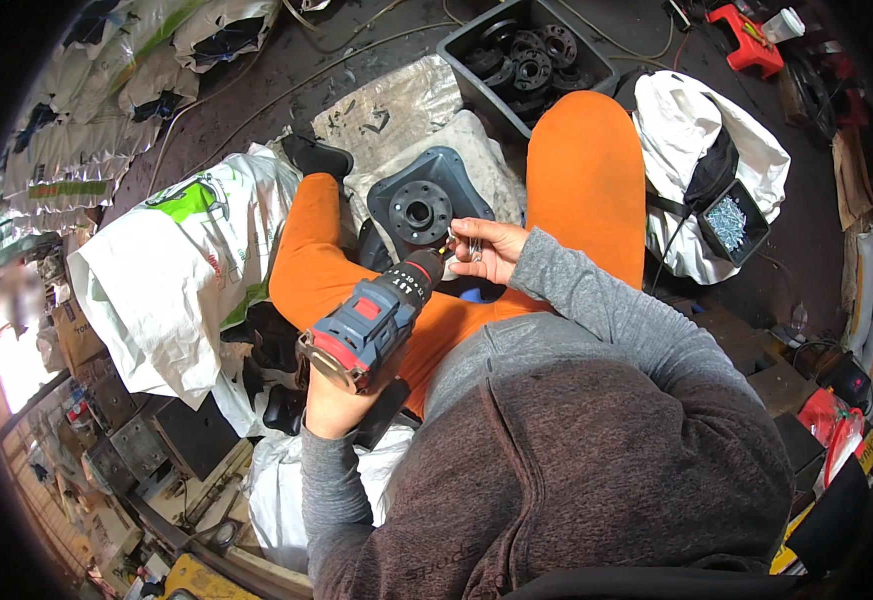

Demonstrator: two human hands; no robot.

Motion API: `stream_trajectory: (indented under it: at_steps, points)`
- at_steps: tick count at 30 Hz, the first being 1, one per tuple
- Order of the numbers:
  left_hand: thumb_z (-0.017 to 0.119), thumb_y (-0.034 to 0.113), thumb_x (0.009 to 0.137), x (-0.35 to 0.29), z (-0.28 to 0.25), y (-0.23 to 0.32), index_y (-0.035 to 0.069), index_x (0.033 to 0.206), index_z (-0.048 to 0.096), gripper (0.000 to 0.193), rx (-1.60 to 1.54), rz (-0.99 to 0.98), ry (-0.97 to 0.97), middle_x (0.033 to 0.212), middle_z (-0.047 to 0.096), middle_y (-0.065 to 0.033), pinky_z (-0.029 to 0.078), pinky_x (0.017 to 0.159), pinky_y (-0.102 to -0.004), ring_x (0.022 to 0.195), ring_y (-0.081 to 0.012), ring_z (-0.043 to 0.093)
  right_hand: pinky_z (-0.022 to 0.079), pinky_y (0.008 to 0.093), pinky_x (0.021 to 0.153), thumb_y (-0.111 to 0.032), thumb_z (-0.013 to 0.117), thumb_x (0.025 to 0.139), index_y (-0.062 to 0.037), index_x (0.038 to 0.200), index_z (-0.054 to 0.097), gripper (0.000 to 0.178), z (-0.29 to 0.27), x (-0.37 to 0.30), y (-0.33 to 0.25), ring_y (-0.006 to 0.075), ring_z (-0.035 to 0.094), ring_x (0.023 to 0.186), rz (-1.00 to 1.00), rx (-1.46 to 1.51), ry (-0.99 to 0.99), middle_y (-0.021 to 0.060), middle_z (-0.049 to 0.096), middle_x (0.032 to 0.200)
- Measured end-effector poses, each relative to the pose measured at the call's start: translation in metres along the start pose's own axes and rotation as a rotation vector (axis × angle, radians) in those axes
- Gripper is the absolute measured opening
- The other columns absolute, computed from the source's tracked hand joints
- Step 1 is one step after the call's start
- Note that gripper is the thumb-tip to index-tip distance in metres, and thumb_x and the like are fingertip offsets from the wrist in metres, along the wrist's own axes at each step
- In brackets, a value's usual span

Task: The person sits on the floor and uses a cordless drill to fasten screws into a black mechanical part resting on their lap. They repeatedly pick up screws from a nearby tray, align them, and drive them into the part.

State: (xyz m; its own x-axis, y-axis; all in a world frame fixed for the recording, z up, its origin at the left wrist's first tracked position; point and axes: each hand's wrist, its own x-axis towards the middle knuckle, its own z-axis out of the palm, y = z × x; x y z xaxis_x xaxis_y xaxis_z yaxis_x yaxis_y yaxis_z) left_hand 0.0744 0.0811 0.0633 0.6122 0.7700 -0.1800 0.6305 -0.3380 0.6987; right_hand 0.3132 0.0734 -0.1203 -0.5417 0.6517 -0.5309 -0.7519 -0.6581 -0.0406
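Observation:
My left hand (339,402) is wrapped round the handle of a blue, black and red cordless drill (365,322). The drill's chuck and bit point up and to the right, at the fingers of my right hand (500,252). Those fingers are closed on small shiny screws (475,246), partly hidden by the fingers. Just beyond the bit lies a round black flange (437,196) with a centre hole and a ring of smaller holes. It rests on a dark grey square base with rounded corners (443,163), between my orange-trousered legs.
A grey crate (449,62) at the far side holds several black flanges (532,70). A black tub of silvery screws (727,222) stands right, by a white sack (679,115). Another white sack (172,280) lies left. Worn cloth (392,100) and cables cover parts of the floor.

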Motion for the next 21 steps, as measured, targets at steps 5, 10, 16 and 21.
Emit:
stream_trajectory:
  at_steps: [5, 10, 16, 21]
  points:
    - [0.071, 0.003, 0.075, 0.004, 0.002, 0.004, 0.003, 0.095, 0.068, 0.021, 0.044, 0.075, 0.062, 0.078, 0.066, -0.0059, 0.051, 0.061, -0.0335, 0.067, -0.0203, 0.064, 0.063, 0.0308, 0.075, -0.019, 0.065, 0.093, -0.0002, 0.111, 0.060, 0.026, -0.004, 0.005, 0.003, 0.0125, 0.069, 0.075, 0.116, 0.077, -0.021, 0.0033, 0.066, 0.082]
    - [0.072, 0.004, 0.076, -0.004, -0.001, 0.006, 0.003, 0.097, 0.067, 0.022, -0.070, -0.120, -0.033, 0.082, 0.067, -0.0062, 0.051, 0.064, -0.0336, 0.072, -0.0203, 0.065, 0.061, 0.0292, 0.079, -0.020, 0.070, 0.088, -0.0007, 0.111, 0.063, 0.031, 0.002, 0.003, 0.000, 0.0070, 0.065, 0.077, 0.119, 0.019, -0.065, -0.0001, 0.063, 0.084]
    - [0.071, 0.004, 0.076, 0.006, 0.001, 0.013, 0.003, 0.099, 0.066, 0.024, 0.049, 0.047, 0.024, 0.089, 0.068, -0.0093, 0.053, 0.072, -0.0355, 0.080, -0.0254, 0.067, 0.061, 0.0296, 0.081, -0.015, 0.069, 0.088, -0.0016, 0.101, 0.064, 0.020, 0.003, 0.001, -0.001, 0.0088, 0.066, 0.080, 0.066, 0.001, -0.034, 0.0022, 0.064, 0.089]
    - [0.072, 0.008, 0.072, -0.007, 0.016, -0.003, 0.005, 0.102, 0.066, 0.030, 0.046, -0.031, 0.026, 0.095, 0.068, -0.0105, 0.052, 0.081, -0.0382, 0.088, -0.0299, 0.066, 0.061, 0.0299, 0.081, -0.012, 0.068, 0.088, -0.0023, 0.097, 0.063, 0.014, 0.004, 0.003, 0.004, 0.0102, 0.067, 0.082, 0.002, 0.047, 0.076, 0.0039, 0.065, 0.091]
